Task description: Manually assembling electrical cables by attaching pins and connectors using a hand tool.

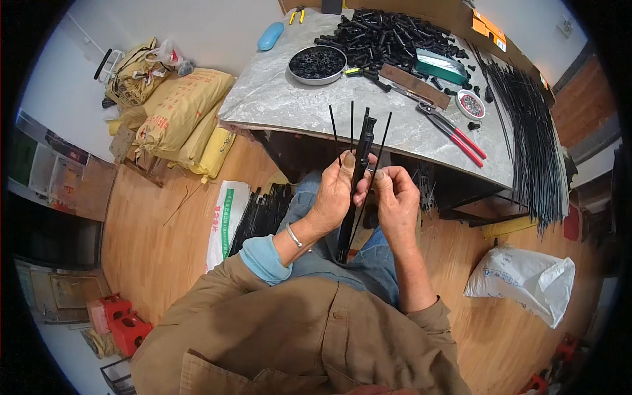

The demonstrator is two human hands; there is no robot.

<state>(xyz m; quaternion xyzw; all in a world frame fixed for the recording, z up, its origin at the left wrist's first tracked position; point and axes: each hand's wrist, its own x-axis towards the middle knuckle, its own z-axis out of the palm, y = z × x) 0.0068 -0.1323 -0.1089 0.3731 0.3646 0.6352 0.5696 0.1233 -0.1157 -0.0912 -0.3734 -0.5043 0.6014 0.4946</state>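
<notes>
Both of my hands sit over my lap, just short of the grey counter (276, 99). My left hand (337, 191) has its grip closed around a black rod assembly (355, 191) with thin black ribs (336, 128) fanning upward. My right hand (397, 197) pinches one rib (fingertips closed on it). Red-handled pliers (461, 135) lie on the counter.

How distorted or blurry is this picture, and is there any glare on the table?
Head view: strong fisheye, the table edge bows and the corners go black. Left hand, right hand and black rod are sharp. Light is soft and even; only mild sheen on the marble top.
</notes>
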